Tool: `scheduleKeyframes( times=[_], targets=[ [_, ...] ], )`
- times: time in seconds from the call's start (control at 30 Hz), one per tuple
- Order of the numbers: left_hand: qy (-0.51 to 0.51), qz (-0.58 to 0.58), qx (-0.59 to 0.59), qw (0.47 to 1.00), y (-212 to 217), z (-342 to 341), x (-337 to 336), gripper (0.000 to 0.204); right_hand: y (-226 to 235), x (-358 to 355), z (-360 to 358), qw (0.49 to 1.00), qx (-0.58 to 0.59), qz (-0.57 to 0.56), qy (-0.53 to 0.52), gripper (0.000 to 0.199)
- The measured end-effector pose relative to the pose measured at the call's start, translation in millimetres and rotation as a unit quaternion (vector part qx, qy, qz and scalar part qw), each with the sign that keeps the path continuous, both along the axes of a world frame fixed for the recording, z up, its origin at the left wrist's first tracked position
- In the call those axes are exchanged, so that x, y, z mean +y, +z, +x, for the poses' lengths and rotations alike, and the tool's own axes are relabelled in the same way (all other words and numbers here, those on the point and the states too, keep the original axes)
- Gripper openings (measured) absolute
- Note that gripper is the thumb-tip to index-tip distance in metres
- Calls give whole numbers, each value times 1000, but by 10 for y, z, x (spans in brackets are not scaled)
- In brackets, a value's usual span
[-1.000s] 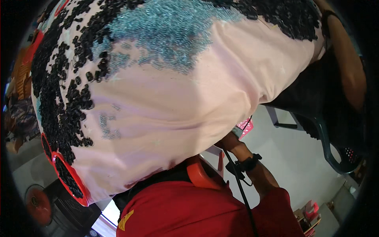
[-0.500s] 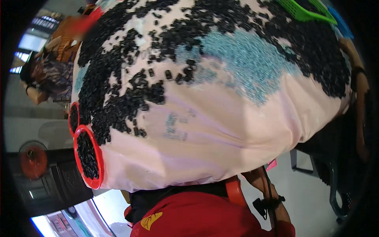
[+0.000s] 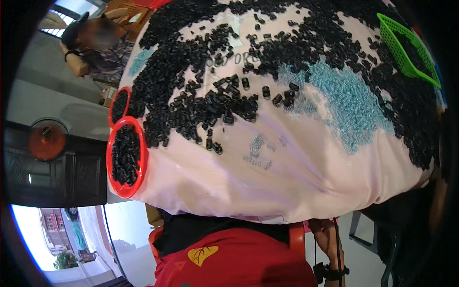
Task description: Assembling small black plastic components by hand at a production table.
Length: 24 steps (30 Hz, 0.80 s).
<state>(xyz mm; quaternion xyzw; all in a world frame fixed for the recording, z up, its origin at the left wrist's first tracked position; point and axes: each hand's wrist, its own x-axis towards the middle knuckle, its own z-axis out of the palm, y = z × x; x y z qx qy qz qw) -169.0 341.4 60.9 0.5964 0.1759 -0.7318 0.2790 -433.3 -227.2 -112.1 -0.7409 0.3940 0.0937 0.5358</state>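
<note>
My right hand (image 3: pixel 326 237) is low beside the chair, just under the table's front edge. Its fingers look curled, and a dark cord runs past it. A bit of something pink (image 3: pixel 307 226) shows next to the fingers; whether they hold it is unclear. My left hand is out of view. On the pink cloth (image 3: pixel 205 177) lie heaps of small black plastic pieces (image 3: pixel 191 112) and a spread of tiny pale-blue, glassy-looking pieces (image 3: pixel 349 103). A few tiny pieces (image 3: pixel 258 153) sit apart near the middle front.
Two red-rimmed containers (image 3: pixel 142 167) of black pieces stand at the left table edge. A green perforated basket (image 3: pixel 399 57) is at the far right. Another person (image 3: pixel 95 45) sits at the far left. A fan (image 3: pixel 48 138) stands beyond the left side.
The view has swung left, so the table contents appear farther right and lower. My right hand stays below the table edge. Nothing on the cloth visibly moves.
</note>
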Motion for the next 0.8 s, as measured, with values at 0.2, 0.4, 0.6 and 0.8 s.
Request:
scheduleKeyframes(
  times=[0.2,0.4,0.6,0.8],
  targets=[
    [-21,-4,-12,1000,187,-101,27,47,-313,85,-250,999,7,7,-46,17],
    [-42,-14,-2,999,252,-154,59,47,-432,75,-152,998,-52,-16,8,16],
    [-69,-35,20,997,185,-151,104,46,-462,79,-137,992,-101,-49,54,15],
    [-98,-77,43,991,-10,-150,218,46,-277,58,-93,991,-103,-55,71,14]
  ],
)
